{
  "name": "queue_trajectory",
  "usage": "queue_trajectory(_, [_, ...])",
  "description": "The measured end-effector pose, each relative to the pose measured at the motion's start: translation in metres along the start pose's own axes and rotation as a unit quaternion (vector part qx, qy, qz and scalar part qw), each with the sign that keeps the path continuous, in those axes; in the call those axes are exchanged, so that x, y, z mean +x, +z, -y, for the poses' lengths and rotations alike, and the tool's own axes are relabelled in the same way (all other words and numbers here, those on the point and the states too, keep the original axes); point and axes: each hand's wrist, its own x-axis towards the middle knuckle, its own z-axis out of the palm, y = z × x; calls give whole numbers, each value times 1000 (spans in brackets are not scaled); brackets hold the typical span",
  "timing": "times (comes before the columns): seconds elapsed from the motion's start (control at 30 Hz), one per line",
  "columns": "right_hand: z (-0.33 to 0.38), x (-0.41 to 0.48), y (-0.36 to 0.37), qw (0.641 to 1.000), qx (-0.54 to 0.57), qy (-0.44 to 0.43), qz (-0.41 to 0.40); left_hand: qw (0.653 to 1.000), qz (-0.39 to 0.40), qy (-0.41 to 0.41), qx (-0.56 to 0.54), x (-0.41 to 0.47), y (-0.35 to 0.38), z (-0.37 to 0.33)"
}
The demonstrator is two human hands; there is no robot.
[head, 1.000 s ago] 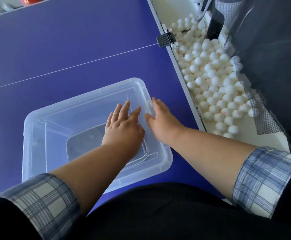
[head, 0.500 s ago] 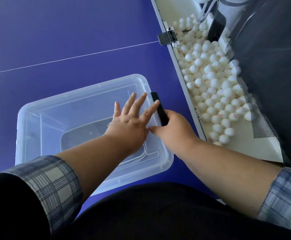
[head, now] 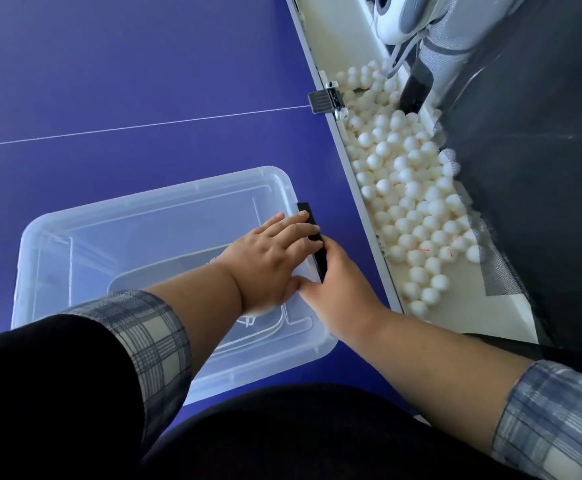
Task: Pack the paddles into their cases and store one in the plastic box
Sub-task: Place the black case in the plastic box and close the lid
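Hands meet at the plastic box (head: 29,271), lower centre on the worktop (head: 144,81): my left hand (head: 265,261) lies flat on its lid (head: 151,230), my right hand (head: 341,289) grips the black latch (head: 320,259); grey case (head: 164,282) inside.

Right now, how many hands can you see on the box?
2. The left hand lies flat on top of the plastic box, fingertips at its right edge. The right hand is beside it, gripping the black clip on that edge.
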Motion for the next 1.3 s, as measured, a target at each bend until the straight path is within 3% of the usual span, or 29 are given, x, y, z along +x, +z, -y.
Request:
queue_trajectory(0.57, [4,-7,1,995,-91,-24,-16,998,-68,-17,5,-5,0,-4])
queue_trajectory(0.73, [14,-12,7,980,-198,-26,4,996,-84,-27,16,-8,-7,-6])
queue_trajectory(0.87, [31,-22,24,932,-358,-49,-30,984,-62,-165,-24,-40,-10,-3])
queue_trajectory(0.97, [49,-27,51,913,-396,-93,-27,956,-24,-286,-59,-98,-10,19])
queue_trajectory(1.17, [104,-27,149,879,-452,-146,34,932,-5,-361,-30,-226,-25,68])
queue_trajectory(1.23, [127,-25,186,874,-454,-166,53,906,-19,-421,-36,-261,-26,81])
queue_trajectory(1.3, [150,-18,218,884,-428,-179,61,841,-38,-523,-134,-286,-26,93])
